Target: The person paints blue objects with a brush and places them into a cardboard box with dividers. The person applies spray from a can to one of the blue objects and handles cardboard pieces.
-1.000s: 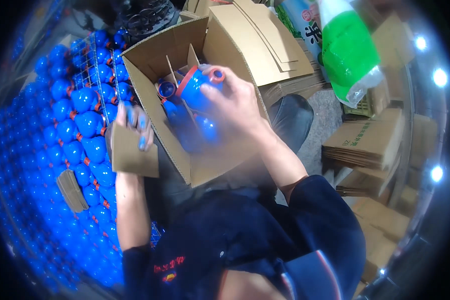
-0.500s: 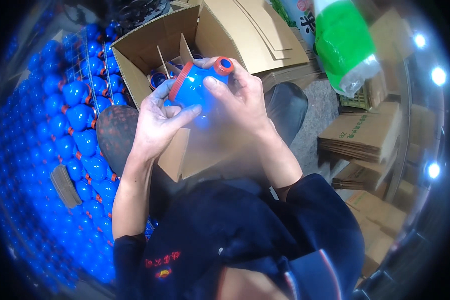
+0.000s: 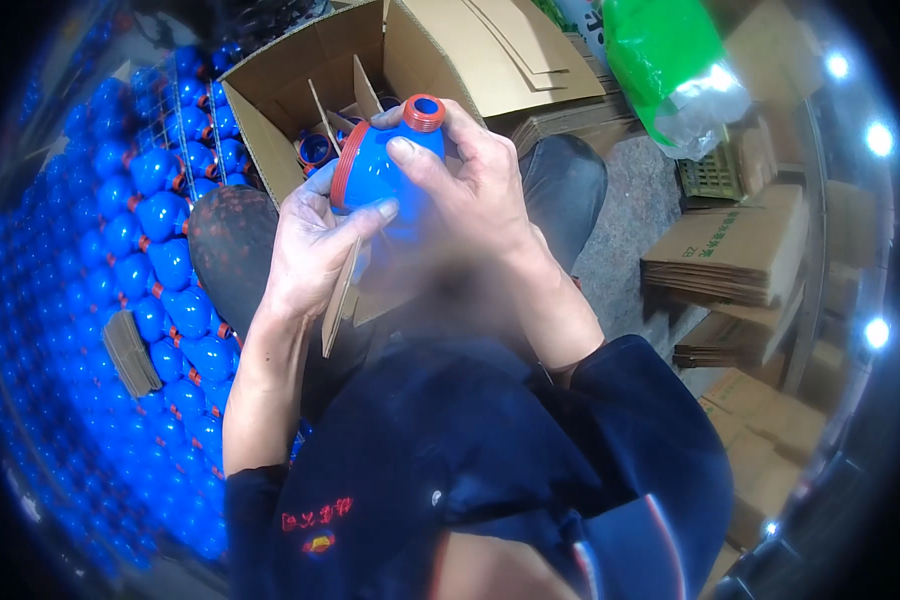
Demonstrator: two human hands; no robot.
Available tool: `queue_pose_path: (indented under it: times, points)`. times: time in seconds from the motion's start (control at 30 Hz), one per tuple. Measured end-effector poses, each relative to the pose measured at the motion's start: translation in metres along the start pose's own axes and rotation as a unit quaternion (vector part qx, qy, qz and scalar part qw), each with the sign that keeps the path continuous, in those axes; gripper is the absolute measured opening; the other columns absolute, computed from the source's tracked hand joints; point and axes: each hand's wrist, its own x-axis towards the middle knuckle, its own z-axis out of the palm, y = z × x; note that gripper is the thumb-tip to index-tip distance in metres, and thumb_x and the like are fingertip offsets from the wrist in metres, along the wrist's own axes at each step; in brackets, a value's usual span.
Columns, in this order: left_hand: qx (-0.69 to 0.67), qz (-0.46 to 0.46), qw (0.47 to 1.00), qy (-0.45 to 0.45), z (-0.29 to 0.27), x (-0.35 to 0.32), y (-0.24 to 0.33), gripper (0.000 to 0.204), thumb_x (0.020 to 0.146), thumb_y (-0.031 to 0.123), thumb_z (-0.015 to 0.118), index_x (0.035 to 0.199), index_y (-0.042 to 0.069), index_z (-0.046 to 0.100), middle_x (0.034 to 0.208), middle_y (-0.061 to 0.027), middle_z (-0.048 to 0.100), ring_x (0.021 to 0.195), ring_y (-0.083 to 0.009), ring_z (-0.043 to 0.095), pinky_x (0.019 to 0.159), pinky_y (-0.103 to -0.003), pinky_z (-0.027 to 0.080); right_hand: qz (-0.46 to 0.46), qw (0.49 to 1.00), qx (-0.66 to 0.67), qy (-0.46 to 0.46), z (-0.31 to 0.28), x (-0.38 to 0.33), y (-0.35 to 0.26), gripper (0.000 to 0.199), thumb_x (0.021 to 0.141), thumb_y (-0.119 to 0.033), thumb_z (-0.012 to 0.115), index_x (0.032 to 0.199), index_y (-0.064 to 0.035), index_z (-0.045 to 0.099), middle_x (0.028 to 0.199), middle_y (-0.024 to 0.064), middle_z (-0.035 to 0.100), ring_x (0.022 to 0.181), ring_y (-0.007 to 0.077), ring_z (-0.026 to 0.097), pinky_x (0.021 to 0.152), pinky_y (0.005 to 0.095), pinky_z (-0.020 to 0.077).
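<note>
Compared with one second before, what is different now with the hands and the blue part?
The left hand has moved right and taken hold of the blue part near its red ribbed rim; the cardboard piece seen at this hand is no longer visible there. The right hand still holds the part. The small cardboard stack stays on the blue pieces.

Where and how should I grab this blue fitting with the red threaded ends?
Probably by the rounded body of the blue fitting, from the right, as the right hand does: the wide red ring faces left and the narrow red neck opens toward the camera, leaving smooth wall between.
</note>
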Motion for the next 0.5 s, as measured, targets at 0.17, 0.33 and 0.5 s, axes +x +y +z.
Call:
queue_pose_path:
  times: [0.17, 0.33, 0.5]
  points:
    - [-0.002, -0.003, 1.000, 0.007, 0.000, -0.004, -0.004, 0.049, 0.083, 0.006, 0.074, 0.127, -0.003, 0.056, 0.105, -0.0081, 0.068, 0.090, -0.0137, 0.066, 0.083, -0.028, 0.053, 0.038, 0.999, -0.016, -0.023, -0.001, -0.005, -0.014, 0.036, 0.091, -0.028, 0.069, 0.117, -0.0036, 0.064, 0.106, 0.0093, 0.070, 0.097, 0.0154, 0.066, 0.087, 0.0313, 0.0533]
    - [-0.013, 0.004, 1.000, 0.015, 0.003, -0.007, -0.009, 0.048, 0.082, 0.006, 0.075, 0.126, -0.002, 0.057, 0.101, -0.0064, 0.068, 0.080, -0.0101, 0.064, 0.070, -0.023, 0.052, -0.035, 0.997, -0.064, 0.005, 0.002, -0.009, -0.009, 0.046, 0.093, -0.041, 0.066, 0.115, -0.0009, 0.061, 0.092, 0.0163, 0.068, 0.083, 0.0254, 0.070, 0.076, 0.0332, 0.0565]
    - [-0.016, -0.008, 1.000, 0.013, 0.001, -0.009, -0.011, 0.047, 0.083, 0.007, 0.075, 0.125, -0.002, 0.058, 0.093, -0.0047, 0.068, 0.066, -0.0062, 0.060, 0.055, -0.020, 0.046, -0.033, 0.998, -0.062, 0.000, 0.003, -0.010, -0.008, 0.045, 0.093, -0.041, 0.066, 0.114, -0.0012, 0.061, 0.091, 0.0164, 0.068, 0.083, 0.0255, 0.070, 0.075, 0.0329, 0.0562]
